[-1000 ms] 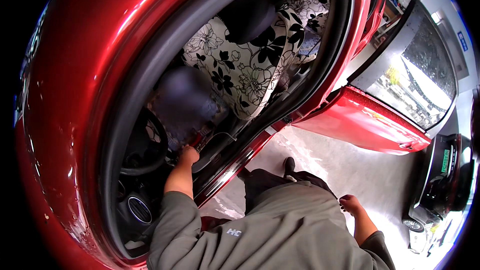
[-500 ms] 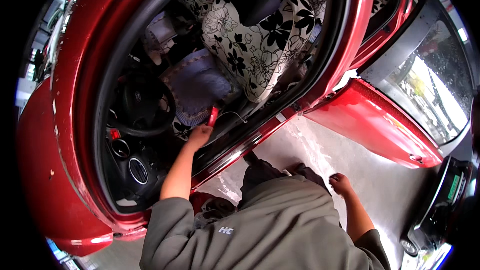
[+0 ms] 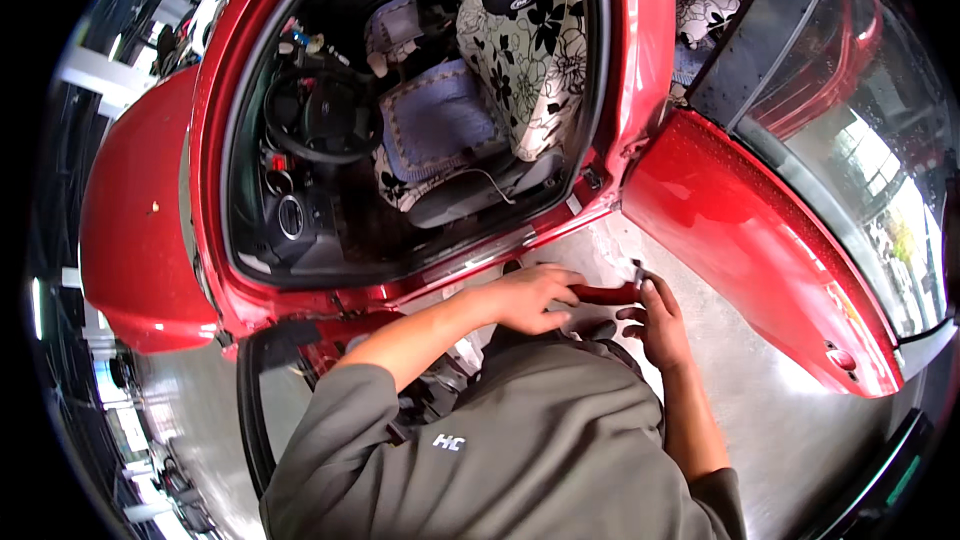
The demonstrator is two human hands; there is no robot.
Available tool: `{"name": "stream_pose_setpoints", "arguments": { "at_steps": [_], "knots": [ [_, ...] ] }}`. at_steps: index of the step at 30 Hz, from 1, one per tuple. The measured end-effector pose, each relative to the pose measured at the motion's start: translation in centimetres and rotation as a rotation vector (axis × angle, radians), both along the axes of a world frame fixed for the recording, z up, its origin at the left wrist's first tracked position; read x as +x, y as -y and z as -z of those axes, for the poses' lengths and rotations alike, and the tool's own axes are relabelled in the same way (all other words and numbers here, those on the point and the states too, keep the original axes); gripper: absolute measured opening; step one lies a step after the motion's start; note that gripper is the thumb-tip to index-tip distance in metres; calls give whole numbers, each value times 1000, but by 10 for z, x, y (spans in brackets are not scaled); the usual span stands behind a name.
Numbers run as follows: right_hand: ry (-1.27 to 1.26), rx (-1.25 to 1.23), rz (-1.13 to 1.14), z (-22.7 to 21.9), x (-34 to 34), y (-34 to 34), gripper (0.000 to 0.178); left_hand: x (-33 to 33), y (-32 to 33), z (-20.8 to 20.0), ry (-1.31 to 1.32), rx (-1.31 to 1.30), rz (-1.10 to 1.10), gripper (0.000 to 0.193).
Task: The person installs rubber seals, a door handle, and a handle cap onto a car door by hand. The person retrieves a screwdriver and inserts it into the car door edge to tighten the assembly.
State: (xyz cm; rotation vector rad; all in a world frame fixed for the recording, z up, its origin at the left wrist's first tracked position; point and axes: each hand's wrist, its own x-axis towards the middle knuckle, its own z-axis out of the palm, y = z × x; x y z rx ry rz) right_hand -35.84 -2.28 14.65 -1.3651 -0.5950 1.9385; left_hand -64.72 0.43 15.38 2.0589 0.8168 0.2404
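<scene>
I have both hands on the slim red tool [image 3: 606, 293] just outside the car's door sill [image 3: 470, 258], left hand [image 3: 535, 298] fingers clamped round it, right hand [image 3: 655, 320] fingers pinching its tip; I'd keep it steady and level.

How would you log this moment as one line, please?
left hand: grips red tool | right hand: fingers on tool's tip | setting: beside open red car door
</scene>
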Motion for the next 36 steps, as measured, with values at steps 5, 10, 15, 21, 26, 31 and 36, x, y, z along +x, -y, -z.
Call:
{"name": "stream_pose_setpoints", "arguments": {
  "at_steps": [5, 10, 15, 21, 26, 31, 36],
  "knots": [
    [78, 13, 180, 2, 65, 48, 31, 101, -3, -14, -109, 127, 250, 30],
    [164, 61, 439, 1, 128, 100, 38, 191, -7, -14, -34, 245, 470, 26],
    [167, 55, 748, 5, 175, 135, 42, 259, -22, 1, 340, 301, 516, 27],
    [252, 41, 1199, 4, 212, 191, 44, 331, -47, 33, 309, 153, 555, 25],
    [280, 175, 1437, -2, 232, 195, 42, 381, -44, 18, 235, 138, 800, 26],
    [367, 182, 1483, 10, 279, 195, 43, 412, -44, 25, 169, 79, 812, 26],
    [342, 181, 1402, 23, 342, 203, 45, 450, -39, 43, 58, -36, 667, 27]
  ]
}}
